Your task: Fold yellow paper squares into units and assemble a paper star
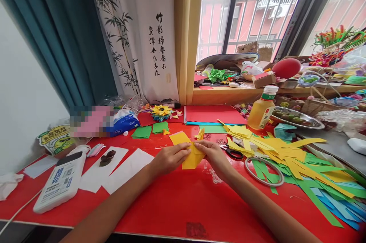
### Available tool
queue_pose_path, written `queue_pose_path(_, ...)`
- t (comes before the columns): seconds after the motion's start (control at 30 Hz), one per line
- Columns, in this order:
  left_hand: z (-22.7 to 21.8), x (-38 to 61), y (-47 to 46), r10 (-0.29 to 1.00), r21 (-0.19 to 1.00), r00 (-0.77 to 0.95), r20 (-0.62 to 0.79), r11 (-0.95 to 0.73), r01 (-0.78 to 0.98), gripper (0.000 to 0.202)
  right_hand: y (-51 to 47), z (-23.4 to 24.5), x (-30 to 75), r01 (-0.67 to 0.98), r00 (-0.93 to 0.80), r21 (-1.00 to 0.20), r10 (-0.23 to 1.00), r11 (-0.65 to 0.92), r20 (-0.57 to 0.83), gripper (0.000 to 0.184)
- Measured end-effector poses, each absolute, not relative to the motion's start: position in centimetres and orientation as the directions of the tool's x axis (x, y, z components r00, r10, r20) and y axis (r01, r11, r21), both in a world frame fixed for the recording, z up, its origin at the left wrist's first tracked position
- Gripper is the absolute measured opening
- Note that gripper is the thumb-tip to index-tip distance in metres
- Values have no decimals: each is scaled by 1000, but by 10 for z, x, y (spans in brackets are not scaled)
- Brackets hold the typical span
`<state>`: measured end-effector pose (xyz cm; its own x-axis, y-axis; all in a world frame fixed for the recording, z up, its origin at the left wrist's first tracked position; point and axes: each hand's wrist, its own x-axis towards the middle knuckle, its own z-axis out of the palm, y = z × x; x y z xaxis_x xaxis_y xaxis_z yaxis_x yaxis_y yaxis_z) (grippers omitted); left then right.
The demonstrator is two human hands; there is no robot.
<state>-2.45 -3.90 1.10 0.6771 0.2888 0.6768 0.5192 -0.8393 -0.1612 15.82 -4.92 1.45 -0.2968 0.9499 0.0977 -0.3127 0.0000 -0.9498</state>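
Partly folded yellow paper (190,162), bright, straight lower edge, pinched between both hands (173,156).

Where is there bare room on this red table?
Bare tabletop lies between the forearms, this side of the left hand and right hand holding yellow paper. Smaller patches: between left forearm and white sheets; between right forearm and tape roll. Crowded: right side, with cut paper strips.

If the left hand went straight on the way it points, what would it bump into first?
Past the folded yellow paper it holds, the left hand would probably meet the right hand, fingertips first, though depth is unclear in this single view.
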Motion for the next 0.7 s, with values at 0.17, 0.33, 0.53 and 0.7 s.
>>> queue_pose_path(0.17, 10, -25, -39, 257, -159, 693, 674, -866, 475, 21, -51, 17, 158, -293, -258, -956, 963, -1, 78, 26)
queue_pose_path(0.33, 14, -25, -42, 229, -205, 739, 634, -872, 446, 22, -53, 14, 156, -260, -260, -965, 965, -27, 43, 28)
queue_pose_path(0.53, 16, -24, -41, 192, -213, 749, 634, -888, 408, 22, -54, 16, 154, -243, -253, -970, 967, -20, 44, 29)
queue_pose_path(0.7, 18, -23, -41, 187, -213, 742, 644, -888, 408, 19, -55, 19, 154, -280, -274, -959, 961, -37, 42, 25)
